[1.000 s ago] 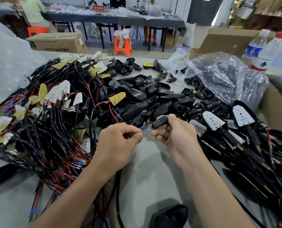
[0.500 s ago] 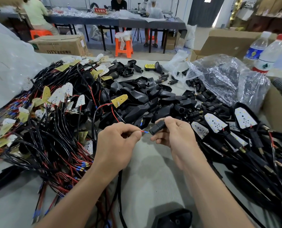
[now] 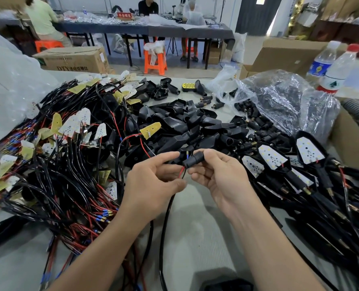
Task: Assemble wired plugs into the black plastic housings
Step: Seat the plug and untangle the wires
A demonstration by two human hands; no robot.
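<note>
My right hand (image 3: 220,177) pinches a small black plug sleeve (image 3: 194,159) between thumb and fingers, over the table's middle. A red and a black wire (image 3: 182,172) run out of the sleeve's lower end. My left hand (image 3: 153,181) pinches these wires just below the sleeve. Their black cable (image 3: 166,223) hangs down toward me. Behind my hands lies a pile of black plastic housings (image 3: 187,131). Wired LED boards with black and red leads (image 3: 69,164) are heaped at the left.
Housings fitted with LED boards (image 3: 289,164) lie at the right. A clear plastic bag (image 3: 283,106) with small black plugs sits behind them, beside two water bottles (image 3: 331,70). A cardboard box (image 3: 73,59) stands at the far left. People sit at a far table (image 3: 145,28).
The wires have gone further into the sleeve: the blue terminals seen between my hands before are now hidden. Both hands rose slightly, and my left hand's grip shifted down the wires.
</note>
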